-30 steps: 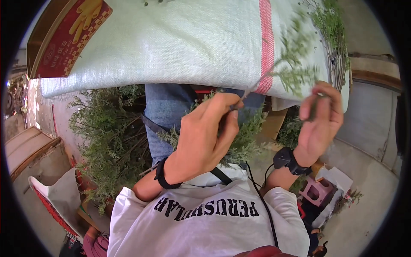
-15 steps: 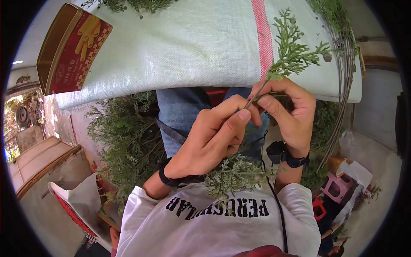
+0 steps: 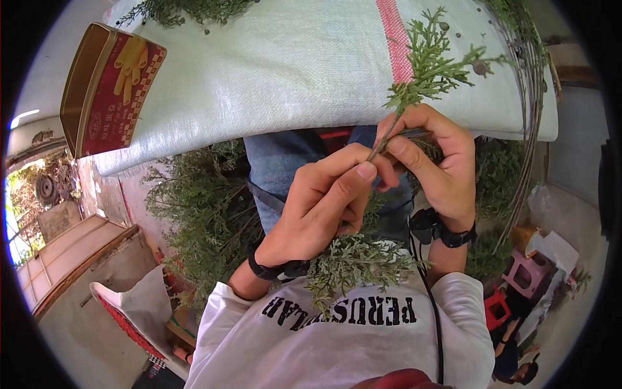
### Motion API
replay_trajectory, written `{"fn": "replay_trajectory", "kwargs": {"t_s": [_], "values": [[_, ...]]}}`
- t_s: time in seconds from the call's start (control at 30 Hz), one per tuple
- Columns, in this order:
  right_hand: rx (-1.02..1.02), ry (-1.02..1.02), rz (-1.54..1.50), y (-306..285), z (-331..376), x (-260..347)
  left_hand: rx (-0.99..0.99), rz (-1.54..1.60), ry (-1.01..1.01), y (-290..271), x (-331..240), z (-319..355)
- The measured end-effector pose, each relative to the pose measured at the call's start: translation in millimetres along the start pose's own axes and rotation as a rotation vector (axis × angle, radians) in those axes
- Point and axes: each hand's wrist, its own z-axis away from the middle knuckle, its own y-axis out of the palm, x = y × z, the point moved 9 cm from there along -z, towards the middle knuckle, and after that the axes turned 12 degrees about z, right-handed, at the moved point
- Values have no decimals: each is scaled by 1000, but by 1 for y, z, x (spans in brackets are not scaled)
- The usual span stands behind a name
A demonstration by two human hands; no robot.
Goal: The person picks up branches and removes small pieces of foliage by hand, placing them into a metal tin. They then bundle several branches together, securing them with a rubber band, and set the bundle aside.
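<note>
A green leafy sprig (image 3: 431, 61) with a thin brown stem slants up and right over the sack's near edge. My left hand (image 3: 324, 201) pinches the lower stem between thumb and forefinger. Higher up, just below the leaves, my right hand (image 3: 437, 162) grips the same stem with thumb and bent forefinger. Another sprig (image 3: 363, 262) shows below my left hand, in front of my shirt; whether my fingers hold it is hidden. Both wrists wear black bands.
A white woven sack (image 3: 278, 71) with a pink stripe covers the work surface. On it stand a red-and-gold tin (image 3: 116, 91) at left and long stems (image 3: 531, 97) at right. Cut greenery (image 3: 201, 207) is heaped beside my left leg. Stools (image 3: 528, 272) and a person (image 3: 515, 356) are lower right.
The view has shifted slightly, so the tin and sack sit a little lower at left. Both hands keep their grip on the stem, and the sprig's tip leans slightly differently.
</note>
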Motion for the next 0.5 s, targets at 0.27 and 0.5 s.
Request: {"fn": "replay_trajectory", "kwargs": {"t_s": [0.27, 0.5], "values": [[27, 30, -96, 4, 1, -3, -26, -32, 1, -2, -2, 1], [14, 25, -91, 4, 0, -2, -17, -35, -31, -5, 1, 0]]}}
